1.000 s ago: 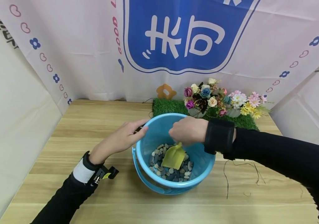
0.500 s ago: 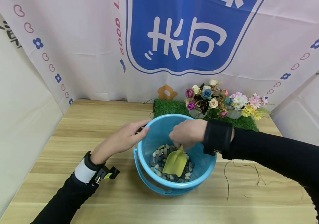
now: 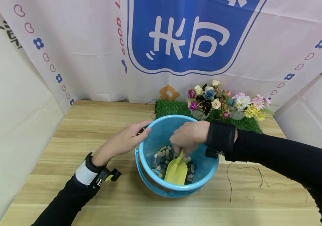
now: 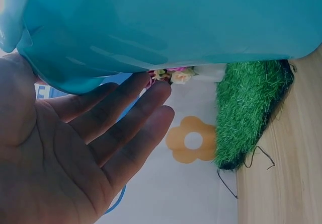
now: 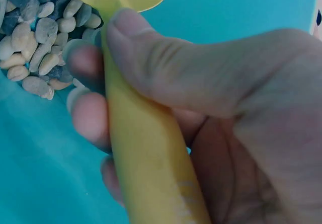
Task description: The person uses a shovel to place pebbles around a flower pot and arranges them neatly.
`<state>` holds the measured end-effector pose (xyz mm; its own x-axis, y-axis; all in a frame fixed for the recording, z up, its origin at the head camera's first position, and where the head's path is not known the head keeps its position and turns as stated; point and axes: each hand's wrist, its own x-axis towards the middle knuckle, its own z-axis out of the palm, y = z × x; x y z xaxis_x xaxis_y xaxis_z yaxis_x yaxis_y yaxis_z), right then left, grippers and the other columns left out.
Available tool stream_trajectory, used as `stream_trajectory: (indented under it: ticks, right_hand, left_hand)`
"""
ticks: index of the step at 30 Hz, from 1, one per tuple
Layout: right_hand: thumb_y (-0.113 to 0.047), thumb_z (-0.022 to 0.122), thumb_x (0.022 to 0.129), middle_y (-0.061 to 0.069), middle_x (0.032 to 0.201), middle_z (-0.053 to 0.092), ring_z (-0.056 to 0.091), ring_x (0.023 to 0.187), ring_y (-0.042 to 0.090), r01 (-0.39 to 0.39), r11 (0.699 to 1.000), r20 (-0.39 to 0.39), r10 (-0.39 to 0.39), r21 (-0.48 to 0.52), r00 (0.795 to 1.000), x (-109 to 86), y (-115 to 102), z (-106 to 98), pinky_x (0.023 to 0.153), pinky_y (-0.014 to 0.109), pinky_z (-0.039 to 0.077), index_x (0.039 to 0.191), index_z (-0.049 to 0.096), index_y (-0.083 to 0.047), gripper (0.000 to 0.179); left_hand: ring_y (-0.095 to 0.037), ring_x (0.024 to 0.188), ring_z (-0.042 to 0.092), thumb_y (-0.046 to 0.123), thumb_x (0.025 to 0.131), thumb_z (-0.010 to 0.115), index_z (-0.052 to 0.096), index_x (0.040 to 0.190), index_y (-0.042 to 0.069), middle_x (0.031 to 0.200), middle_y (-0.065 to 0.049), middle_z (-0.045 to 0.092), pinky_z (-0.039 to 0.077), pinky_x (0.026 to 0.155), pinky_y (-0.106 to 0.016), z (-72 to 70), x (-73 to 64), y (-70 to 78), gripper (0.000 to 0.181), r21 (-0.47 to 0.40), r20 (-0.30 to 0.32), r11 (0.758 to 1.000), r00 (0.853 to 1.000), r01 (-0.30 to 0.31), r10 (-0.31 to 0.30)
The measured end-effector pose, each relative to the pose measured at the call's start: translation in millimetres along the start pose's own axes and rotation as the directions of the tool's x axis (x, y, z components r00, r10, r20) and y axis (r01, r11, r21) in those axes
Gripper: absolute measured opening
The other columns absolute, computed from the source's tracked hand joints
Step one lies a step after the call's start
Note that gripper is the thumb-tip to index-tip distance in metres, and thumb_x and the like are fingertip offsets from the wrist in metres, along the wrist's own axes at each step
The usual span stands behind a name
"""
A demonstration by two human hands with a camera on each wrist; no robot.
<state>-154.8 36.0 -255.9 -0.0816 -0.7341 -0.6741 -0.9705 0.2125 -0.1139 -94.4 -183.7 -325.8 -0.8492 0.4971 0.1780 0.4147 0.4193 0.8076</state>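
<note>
A light-blue bucket (image 3: 158,131) stands on the table with grey, white and tan pebbles (image 3: 158,161) at its bottom. My right hand (image 3: 190,135) is inside it and grips a yellow toy shovel (image 3: 177,171) by the handle. In the right wrist view the thumb lies along the shovel handle (image 5: 151,158), with fingers wrapped behind. The shovel's blade lies over the pebbles towards the near wall. At the bucket's left rim, my left hand (image 3: 124,139) rests with its thumb at the edge. Its fingers (image 4: 136,146) stretch out nearly straight beside the bucket's outer wall.
Behind the bucket lies a green artificial grass mat (image 3: 169,108) bearing artificial flowers (image 3: 214,97) in pots. The bucket's handle (image 3: 149,185) hangs down at the front. Thin dark strands (image 3: 245,166) lie on the wooden table (image 3: 93,201). A printed cloth (image 3: 99,62) hangs behind.
The shovel has moved down and towards the near side of the bucket, and my right hand has lowered slightly with it. The left hand stays at the rim.
</note>
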Motion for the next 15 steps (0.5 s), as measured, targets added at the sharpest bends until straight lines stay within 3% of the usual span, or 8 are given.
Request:
stream_trajectory:
  ticks: [4,10,15]
  right_hand:
    - [-0.018,0.067,0.084,-0.006,0.058,0.025,0.023,0.052,0.012,0.005,1.000,-0.029,-0.006,-0.017,1.000,-0.5,0.3,-0.2,0.049,0.025,0.017,0.056,0.035,-0.020,0.042]
    - [-0.019,0.066,0.085,-0.007,0.057,0.032,0.028,0.051,0.011,-0.020,1.000,-0.058,0.019,-0.017,0.998,-2.8,0.9,-0.7,0.048,0.025,0.020,0.056,0.044,-0.022,0.036]
    - [-0.014,0.066,0.082,-0.007,0.056,0.032,0.029,0.052,0.011,-0.100,0.992,-0.183,0.085,-0.072,0.979,-1.8,-1.0,-0.2,0.048,0.024,0.022,0.059,0.042,-0.019,0.034]
  left_hand:
    - [-0.012,0.085,0.064,0.027,0.102,0.035,0.040,0.138,0.015,0.113,-0.007,0.062,0.055,0.066,-0.026,0.4,0.4,0.3,0.038,0.007,-0.002,1.000,1.000,-0.005,0.005]
    - [-0.011,0.085,0.064,0.028,0.101,0.035,0.040,0.138,0.016,0.113,-0.006,0.062,0.055,0.067,-0.026,0.5,0.7,0.3,0.038,0.007,-0.004,1.000,1.000,-0.006,0.006]
    - [-0.010,0.085,0.063,0.029,0.102,0.035,0.039,0.138,0.016,0.114,-0.004,0.061,0.055,0.067,-0.026,-0.1,0.0,0.6,0.039,0.002,0.002,1.000,1.000,-0.003,0.003]
